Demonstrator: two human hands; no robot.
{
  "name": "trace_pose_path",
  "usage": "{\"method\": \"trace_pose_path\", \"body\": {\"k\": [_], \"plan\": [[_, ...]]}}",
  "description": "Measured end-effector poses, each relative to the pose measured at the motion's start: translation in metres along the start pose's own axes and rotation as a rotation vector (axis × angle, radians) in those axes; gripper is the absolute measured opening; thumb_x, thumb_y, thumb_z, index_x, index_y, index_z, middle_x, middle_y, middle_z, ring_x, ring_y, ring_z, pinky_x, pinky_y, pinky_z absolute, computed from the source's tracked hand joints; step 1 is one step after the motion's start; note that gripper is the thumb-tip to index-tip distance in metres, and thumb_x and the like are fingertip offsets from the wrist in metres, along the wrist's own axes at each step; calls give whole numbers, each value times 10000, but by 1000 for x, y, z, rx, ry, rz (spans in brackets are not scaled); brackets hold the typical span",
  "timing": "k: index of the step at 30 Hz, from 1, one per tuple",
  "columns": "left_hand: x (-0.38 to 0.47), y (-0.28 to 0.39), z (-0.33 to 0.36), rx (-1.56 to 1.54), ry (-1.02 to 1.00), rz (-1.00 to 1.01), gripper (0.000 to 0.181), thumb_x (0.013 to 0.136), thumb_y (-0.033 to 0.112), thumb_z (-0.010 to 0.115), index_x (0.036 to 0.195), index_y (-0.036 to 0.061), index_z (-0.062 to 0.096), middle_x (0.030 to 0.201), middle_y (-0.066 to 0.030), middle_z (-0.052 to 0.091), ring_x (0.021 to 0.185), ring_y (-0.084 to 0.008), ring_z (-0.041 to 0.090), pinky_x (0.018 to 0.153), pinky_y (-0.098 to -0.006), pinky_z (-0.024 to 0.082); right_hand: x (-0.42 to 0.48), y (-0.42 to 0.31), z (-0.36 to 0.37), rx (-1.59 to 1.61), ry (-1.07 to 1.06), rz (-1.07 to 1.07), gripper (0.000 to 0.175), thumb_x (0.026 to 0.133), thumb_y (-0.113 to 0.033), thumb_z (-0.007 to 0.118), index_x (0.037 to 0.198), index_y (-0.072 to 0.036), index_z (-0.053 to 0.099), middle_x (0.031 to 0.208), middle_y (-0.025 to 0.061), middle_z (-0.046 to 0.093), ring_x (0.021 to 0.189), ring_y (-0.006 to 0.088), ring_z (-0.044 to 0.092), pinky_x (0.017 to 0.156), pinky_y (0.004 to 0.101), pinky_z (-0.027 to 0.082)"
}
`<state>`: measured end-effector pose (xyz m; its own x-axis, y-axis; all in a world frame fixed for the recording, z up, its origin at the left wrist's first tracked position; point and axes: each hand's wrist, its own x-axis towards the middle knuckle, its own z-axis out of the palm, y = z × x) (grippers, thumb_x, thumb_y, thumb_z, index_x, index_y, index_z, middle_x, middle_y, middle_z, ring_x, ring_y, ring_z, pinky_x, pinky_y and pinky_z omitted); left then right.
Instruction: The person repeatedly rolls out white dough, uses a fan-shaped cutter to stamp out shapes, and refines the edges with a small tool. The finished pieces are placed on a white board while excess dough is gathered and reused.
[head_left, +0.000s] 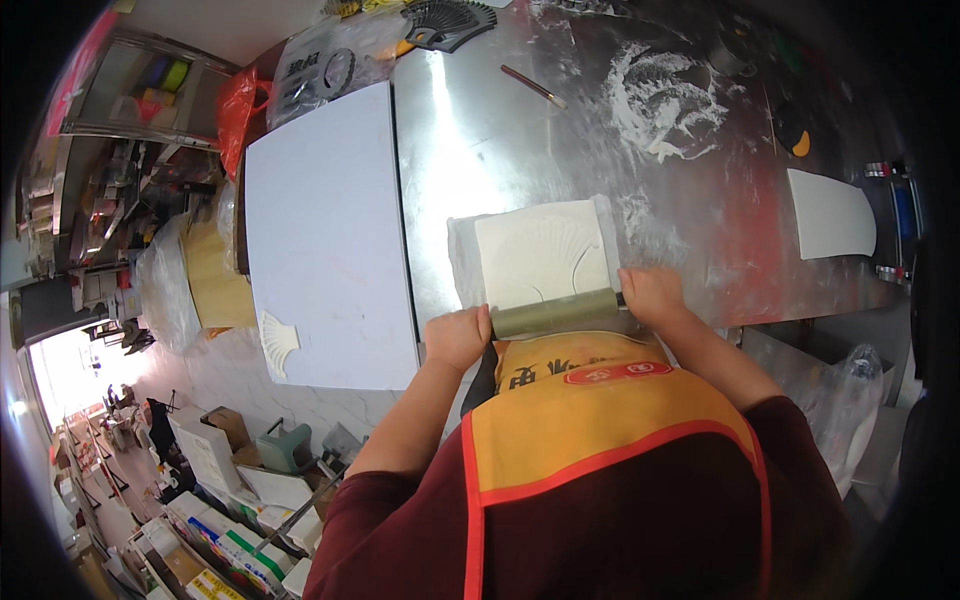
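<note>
My left hand (459, 334) and my right hand (651, 294) grip the two ends of an olive-green rolling pin (555, 313). The pin lies across the near edge of a cream-white sheet of dough or clay (536, 247). Fan-shaped ribs and curved lines show through the sheet's surface. Beneath it is a thin translucent plastic sheet (463, 259), which sticks out at the left and top, on the metal table (480, 120). What makes the ribs under the sheet is hidden.
Left of the plastic is a large white board (330, 232) bearing a white fan-shaped piece (277, 343). Further back lie a brush (534, 85), a black fan-shaped mould (450, 24) and scattered white powder (664, 101). A second white sheet (832, 214) rests at right beside a roller machine (896, 221).
</note>
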<state>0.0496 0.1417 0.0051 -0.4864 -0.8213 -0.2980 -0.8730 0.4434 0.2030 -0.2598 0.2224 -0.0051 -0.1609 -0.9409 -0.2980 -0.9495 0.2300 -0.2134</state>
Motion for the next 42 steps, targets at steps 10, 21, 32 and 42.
{"method": "trace_pose_path", "body": {"k": [10, 21, 32, 42], "plan": [[-6, 13, -3, -36, 177, -100, 436, 911, 309, 443, 563, 105, 608, 516, -97, 580, 471, -290, 576, 458, -402, 446, 5, 15, -19, 91, 104, -115, 351, 905, -298, 467, 663, -83, 603, 651, 146, 618, 621, 353, 599, 580, 474, 460], [83, 17, -24, 97, 127, -11, 455, 941, 315, 397, 585, 124, 609, 526, -79, 596, 450, -277, 572, 445, -381, 444, 55, 25, -27, 66, 113, 75, 371, 922, -315, 439, 707, -80, 629, 673, 153, 632, 630, 358, 604, 618, 464, 473], [88, 19, -30, 155, 28, -53, 456, 950, 322, 357, 646, 124, 633, 611, -83, 638, 548, -273, 617, 510, -394, 472, 60, 25, -29, 36, 98, 86, 360, 923, -307, 438, 704, -96, 631, 659, 143, 632, 629, 339, 609, 617, 457, 470], [102, 16, -34, 138, 74, -118, 474, 949, 339, 361, 655, 116, 658, 627, -110, 644, 573, -304, 626, 544, -413, 489, 85, 30, -28, 73, 175, 28, 377, 932, -321, 417, 733, -107, 654, 691, 129, 646, 649, 339, 615, 627, 444, 480]]}}
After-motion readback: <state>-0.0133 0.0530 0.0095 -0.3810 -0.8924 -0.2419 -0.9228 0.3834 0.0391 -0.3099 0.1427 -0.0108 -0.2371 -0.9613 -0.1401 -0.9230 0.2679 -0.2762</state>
